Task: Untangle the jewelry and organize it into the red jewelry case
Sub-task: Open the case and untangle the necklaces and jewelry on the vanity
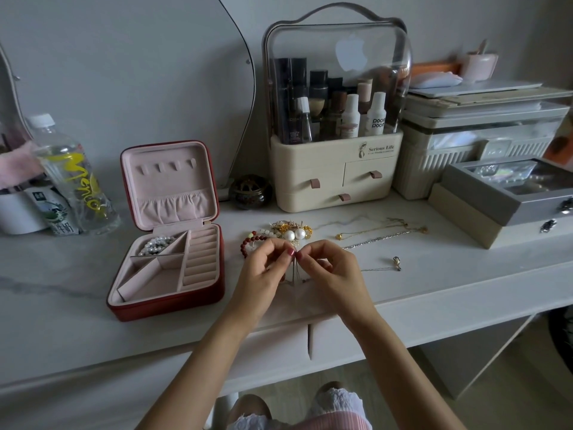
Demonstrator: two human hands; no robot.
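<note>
fingertips of left hand and right hand pinched narrow on a thin chain hanging between them, just above the table. best worked slowly: tease loops apart, no hard pulling, chain kept clear of tangled pile behind. red jewelry case open at left, pearl strand already in a back compartment. further right, gold necklace and silver chain laid out apart. knot itself too fine to make out; chain's lower end lost against the pale tabletop.
</note>
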